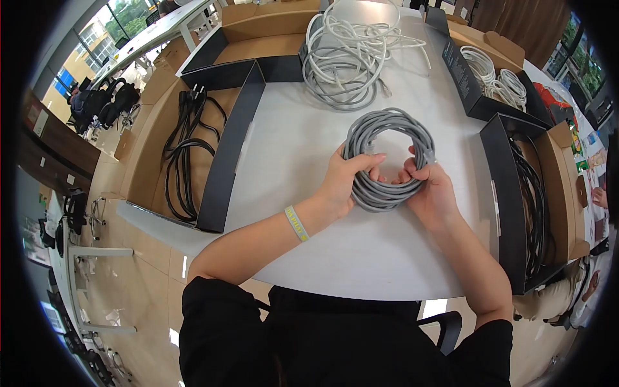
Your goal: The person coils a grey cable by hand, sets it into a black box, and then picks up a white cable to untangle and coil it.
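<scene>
Near the frame's centre, a coiled gray Ethernet cable [389,196] partly hides the fingers of the left hand [338,183] and right hand [436,196], both gripping its sides, forearms angled inward.

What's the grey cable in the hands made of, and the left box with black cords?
The grey cable looks coated in plastic, maybe rubbery: it bends in round loops with a soft shine. Its core is hidden. The box looks like cardboard, dull black outside, plain brown inside, with thin folded edges.
</scene>
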The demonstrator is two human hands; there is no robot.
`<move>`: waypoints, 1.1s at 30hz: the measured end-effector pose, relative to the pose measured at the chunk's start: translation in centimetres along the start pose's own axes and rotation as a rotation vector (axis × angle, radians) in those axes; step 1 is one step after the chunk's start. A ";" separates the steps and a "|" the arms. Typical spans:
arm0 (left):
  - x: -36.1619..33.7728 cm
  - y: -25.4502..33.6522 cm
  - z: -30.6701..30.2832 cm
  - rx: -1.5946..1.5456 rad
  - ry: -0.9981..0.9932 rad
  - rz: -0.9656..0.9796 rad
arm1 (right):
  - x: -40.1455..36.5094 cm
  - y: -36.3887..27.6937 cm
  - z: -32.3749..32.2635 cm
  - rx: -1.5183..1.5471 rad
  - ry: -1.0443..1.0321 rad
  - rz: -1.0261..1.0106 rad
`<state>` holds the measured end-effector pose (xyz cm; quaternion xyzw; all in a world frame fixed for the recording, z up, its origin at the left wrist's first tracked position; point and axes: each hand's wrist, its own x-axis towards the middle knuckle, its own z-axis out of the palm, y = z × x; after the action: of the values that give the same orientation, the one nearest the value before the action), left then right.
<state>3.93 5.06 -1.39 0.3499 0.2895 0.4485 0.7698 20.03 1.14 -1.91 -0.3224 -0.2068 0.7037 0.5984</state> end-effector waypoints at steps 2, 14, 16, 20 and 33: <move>0.0 -0.3 -0.1 -0.239 0.062 -0.067 | -0.3 0.3 0.3 0.059 0.000 0.029; 0.6 -0.7 -0.5 0.078 0.013 0.046 | 0.0 -1.0 0.1 -0.080 0.006 -0.013; 0.5 -0.3 -0.8 0.074 -0.059 0.042 | 0.3 -1.4 -0.3 -0.093 -0.008 -0.044; 1.0 -0.3 -1.4 -0.153 -0.129 0.034 | 0.9 -1.9 -1.6 0.005 -0.016 -0.030; 1.8 -0.8 -2.2 0.214 -0.074 0.071 | 0.5 -1.6 -0.6 -0.115 0.002 -0.091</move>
<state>3.44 7.03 -3.61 0.4565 0.2949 0.4286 0.7218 21.55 1.88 -1.33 -0.3470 -0.2609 0.6623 0.6106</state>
